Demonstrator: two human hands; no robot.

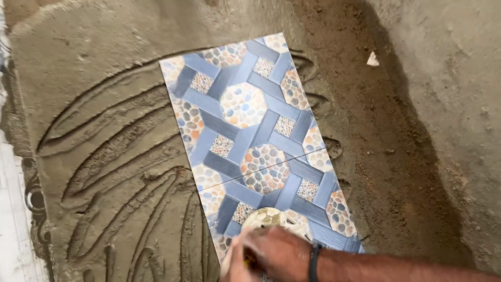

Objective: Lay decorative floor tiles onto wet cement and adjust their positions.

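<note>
**Q:** Head view: what do you hold, and where does the work sit?

**A:** My right hand (pixel 271 253) comes in from the lower right, its fingers (pixel 245 258) wrapped around a pale rounded mallet head (pixel 269 218) smeared with mortar. The head rests on the near tile (pixel 276 203), just beyond my fingers. A far tile (pixel 242 104) butts against it further ahead. Both lie on the wet combed mortar bed (pixel 115 156).

**Q:** How will the tiles handle?

**A:** Judged as ceramic: stiff, fairly heavy, brittle at corners and edges. The glazed patterned face is probably slippery. Take hold at opposite long edges, lifting evenly, since the wet bed likely holds them by suction. Strike flat, never on a corner.

**Q:** What cannot be made out?

**A:** The handle is hidden under my fingers; only a yellowish trace shows. The near tile's closest end is covered by my hand and cut off by the frame. My left hand is out of view. A small white chip (pixel 372 59) lies far ahead to the right, kind unclear.
</note>
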